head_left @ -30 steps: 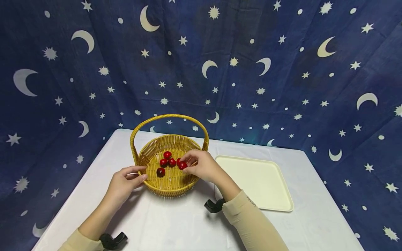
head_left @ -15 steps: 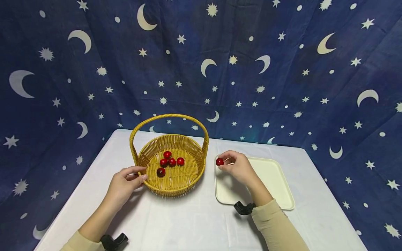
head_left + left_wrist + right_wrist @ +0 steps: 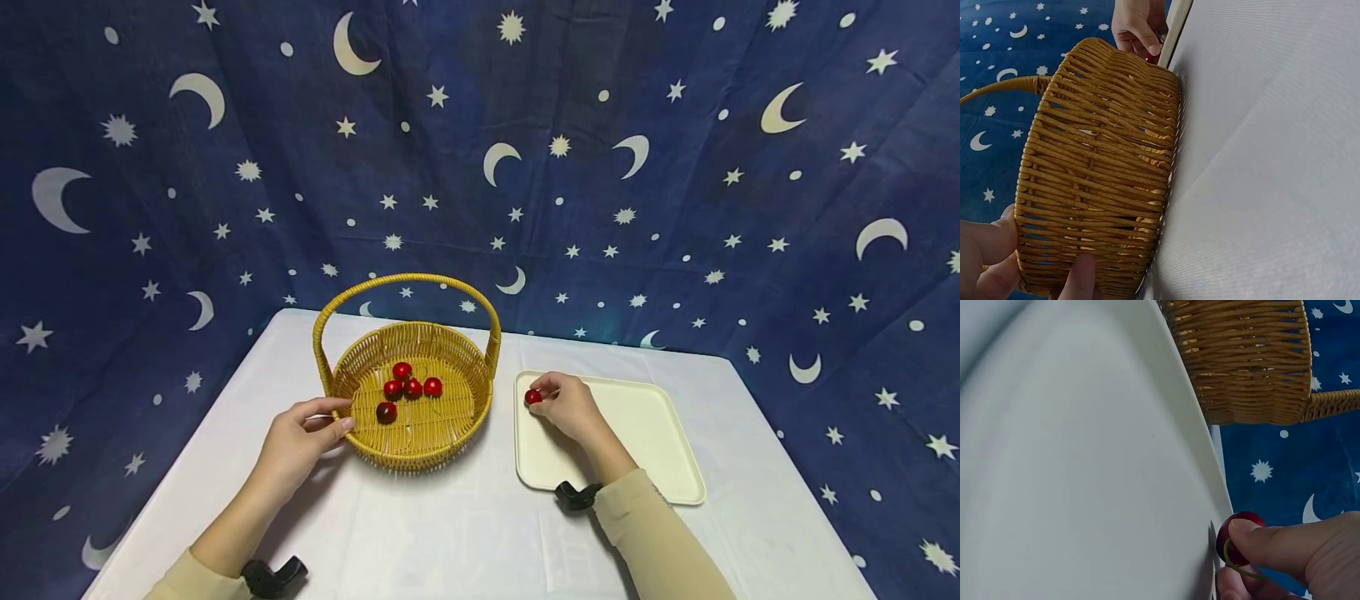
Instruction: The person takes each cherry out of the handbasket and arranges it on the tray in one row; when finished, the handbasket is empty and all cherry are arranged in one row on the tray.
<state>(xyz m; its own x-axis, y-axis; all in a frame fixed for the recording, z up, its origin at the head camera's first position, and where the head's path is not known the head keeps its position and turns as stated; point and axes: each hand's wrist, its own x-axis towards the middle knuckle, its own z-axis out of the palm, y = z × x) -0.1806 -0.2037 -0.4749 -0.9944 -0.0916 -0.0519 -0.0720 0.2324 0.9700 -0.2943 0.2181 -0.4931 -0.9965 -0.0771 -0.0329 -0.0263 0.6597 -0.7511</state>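
on my head feed i have the right hand [image 3: 570,410] bent at the fingertips, thumb and fingers drawn together and clamped on one red cherry [image 3: 533,397]. that cherry sits at the far left corner of the cream tray [image 3: 630,429], just inside the rim as seen from above; i can't tell whether it touches the surface. the right wrist view shows me the thumb [image 3: 1279,547] pressed across the near side of the fruit, other fingers curled below it, and a thin green stem [image 3: 1227,553] looping out beside the thumb.

over on the left hand [image 3: 291,450], i see thumb and index finger a little apart, taking hold of the yellow wicker basket [image 3: 408,458] at its left side, near the foot of the arched handle [image 3: 408,277]. the left wrist view gives me one digit flat on the outer weave and others at the rim, so i read it as a pinch on the wall.

inside the basket i count five more cherries [image 3: 412,388]: four bunched near the middle, one darker and closer to me. basket and tray stand apart on the white tablecloth [image 3: 450,542].
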